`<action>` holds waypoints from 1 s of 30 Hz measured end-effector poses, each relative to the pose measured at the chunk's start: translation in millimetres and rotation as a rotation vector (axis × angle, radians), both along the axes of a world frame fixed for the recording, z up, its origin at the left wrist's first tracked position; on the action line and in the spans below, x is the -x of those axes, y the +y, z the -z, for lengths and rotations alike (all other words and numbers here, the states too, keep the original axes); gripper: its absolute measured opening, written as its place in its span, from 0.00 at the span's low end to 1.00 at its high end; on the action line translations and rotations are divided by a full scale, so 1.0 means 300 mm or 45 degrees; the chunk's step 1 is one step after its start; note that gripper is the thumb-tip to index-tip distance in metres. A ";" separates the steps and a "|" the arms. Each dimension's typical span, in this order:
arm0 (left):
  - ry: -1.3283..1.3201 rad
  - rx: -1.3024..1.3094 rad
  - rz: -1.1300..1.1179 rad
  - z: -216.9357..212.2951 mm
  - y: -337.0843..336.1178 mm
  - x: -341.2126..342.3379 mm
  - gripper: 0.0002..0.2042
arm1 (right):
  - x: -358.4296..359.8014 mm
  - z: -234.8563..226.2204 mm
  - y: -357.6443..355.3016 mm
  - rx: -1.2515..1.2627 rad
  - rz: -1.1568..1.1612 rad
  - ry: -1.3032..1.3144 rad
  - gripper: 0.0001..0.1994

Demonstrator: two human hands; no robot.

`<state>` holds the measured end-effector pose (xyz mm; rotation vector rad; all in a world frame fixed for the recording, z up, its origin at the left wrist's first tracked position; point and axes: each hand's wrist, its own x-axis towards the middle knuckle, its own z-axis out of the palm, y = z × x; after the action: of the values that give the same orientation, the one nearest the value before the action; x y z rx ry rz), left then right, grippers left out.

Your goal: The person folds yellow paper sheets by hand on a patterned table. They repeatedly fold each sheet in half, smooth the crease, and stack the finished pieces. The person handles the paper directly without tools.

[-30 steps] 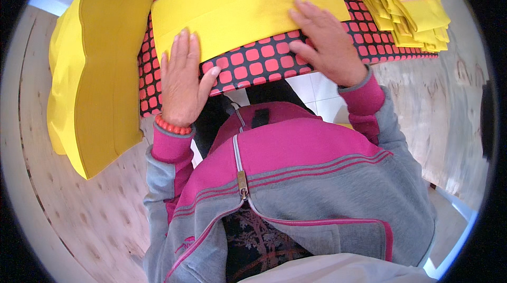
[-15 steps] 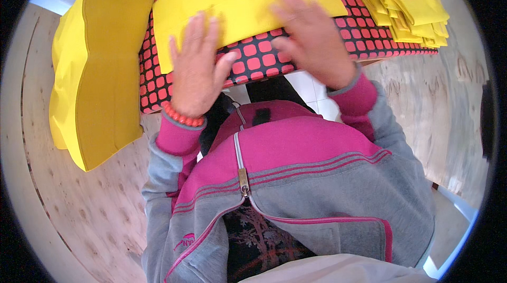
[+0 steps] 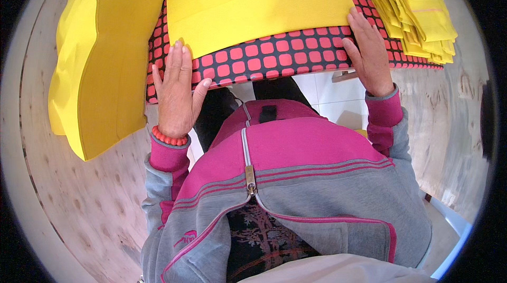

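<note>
A folded yellow cloth [image 3: 259,11] lies flat in front of me, a crease running across it. My left hand [image 3: 177,90], with a red bead bracelet at the wrist, rests palm down with its fingertips at the cloth's near left corner. Its fingers are stretched out and hold nothing. At the near right corner, the fingertips of my right hand [image 3: 369,53] touch the cloth's edge. That hand is flat as well, thumb apart from the fingers. Both palms lie mostly on the red-and-black patterned table cover [image 3: 269,61].
To the left, a large yellow cloth [image 3: 119,66] hangs over the side of the table. A pile of folded yellow cloths [image 3: 417,13] sits at the far right. Pale wooden boards [image 3: 79,193] flank the table on both sides.
My hands have moved apart off the middle of the cloth, the left one down and left, the right one outward and down to the right corner. The view has shifted slightly.
</note>
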<state>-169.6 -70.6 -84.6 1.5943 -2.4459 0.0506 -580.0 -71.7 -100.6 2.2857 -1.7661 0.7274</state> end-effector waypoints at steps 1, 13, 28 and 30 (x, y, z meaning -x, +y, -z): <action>-0.049 0.029 -0.027 -0.009 -0.003 0.006 0.34 | -0.009 -0.007 -0.003 0.033 0.021 0.018 0.28; -0.118 0.148 0.490 -0.108 -0.208 0.345 0.27 | -0.224 -0.092 -0.120 0.018 -0.436 0.029 0.28; -0.153 0.212 0.521 -0.103 -0.258 0.352 0.25 | -0.033 -0.083 -0.217 0.105 -0.356 0.162 0.16; -0.154 0.295 0.535 -0.103 -0.276 0.357 0.24 | -0.009 -0.111 -0.196 -0.068 -0.218 0.244 0.13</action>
<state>-276.8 -153.5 -53.6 0.9897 -2.6970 0.3550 -577.3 -130.4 -67.4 2.4714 -1.5387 0.4723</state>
